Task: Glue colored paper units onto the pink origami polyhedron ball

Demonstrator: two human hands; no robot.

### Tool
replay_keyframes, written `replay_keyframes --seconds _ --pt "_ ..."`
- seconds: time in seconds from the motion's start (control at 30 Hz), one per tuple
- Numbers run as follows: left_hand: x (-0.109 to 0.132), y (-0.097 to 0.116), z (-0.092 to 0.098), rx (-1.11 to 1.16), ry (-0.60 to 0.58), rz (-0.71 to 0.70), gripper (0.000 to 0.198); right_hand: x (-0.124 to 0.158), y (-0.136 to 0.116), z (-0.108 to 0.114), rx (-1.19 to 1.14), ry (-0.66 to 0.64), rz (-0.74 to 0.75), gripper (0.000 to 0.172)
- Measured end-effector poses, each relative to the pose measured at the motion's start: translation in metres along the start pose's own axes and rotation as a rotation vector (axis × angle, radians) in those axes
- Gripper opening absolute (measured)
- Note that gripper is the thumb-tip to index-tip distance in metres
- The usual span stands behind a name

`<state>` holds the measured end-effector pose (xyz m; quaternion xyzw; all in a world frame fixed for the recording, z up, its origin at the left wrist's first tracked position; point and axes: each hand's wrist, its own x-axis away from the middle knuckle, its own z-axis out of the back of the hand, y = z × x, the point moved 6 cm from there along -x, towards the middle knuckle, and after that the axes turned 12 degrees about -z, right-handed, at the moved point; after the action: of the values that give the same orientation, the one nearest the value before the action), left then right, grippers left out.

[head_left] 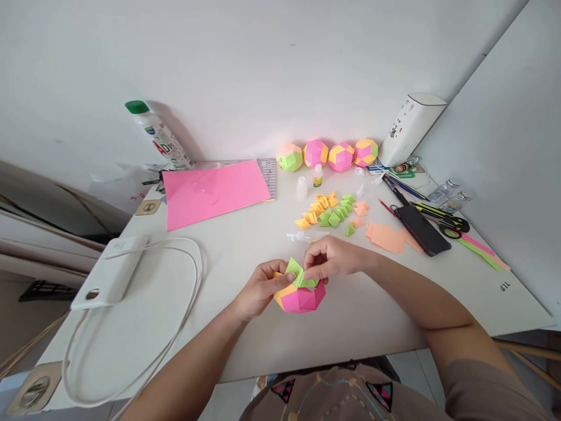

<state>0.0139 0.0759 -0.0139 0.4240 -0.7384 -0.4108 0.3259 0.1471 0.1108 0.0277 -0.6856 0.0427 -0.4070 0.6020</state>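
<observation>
A partly built folded-paper ball (302,300) in pink, orange and green is held up between my two hands over the table's front. My left hand (262,286) is closed on its left side, the thumb lying over the orange and green paper. A green folded paper piece (294,269) stands up at the ball's top. My right hand (329,260) pinches at the green paper on the upper right of the ball, its fingers partly hidden behind. Just beyond the hands lies a clear nozzle bottle (302,236). Orange (313,211) and green folded pieces (335,215) are spread behind it.
Several finished paper balls (315,153) line the wall. Pink sheet (214,193), white power strip (111,272) with looping cable, and a tilted drink bottle (160,137) are on the left. Peach paper (386,237), a black phone (423,228) and scissors (451,229) lie right.
</observation>
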Motion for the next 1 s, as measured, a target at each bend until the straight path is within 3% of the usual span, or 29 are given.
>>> replay_keyframes --seconds 0.3,1.0 --pt "-0.0003 0.0052 -0.0001 0.012 0.058 -0.025 0.04 -0.0018 -0.0002 0.0046 -0.052 -0.036 0.043 0.032" --pt "-0.0006 0.0036 0.0006 -0.006 0.071 -0.014 0.038 -0.001 -0.0021 0.0043 -0.008 0.075 0.021 0.025"
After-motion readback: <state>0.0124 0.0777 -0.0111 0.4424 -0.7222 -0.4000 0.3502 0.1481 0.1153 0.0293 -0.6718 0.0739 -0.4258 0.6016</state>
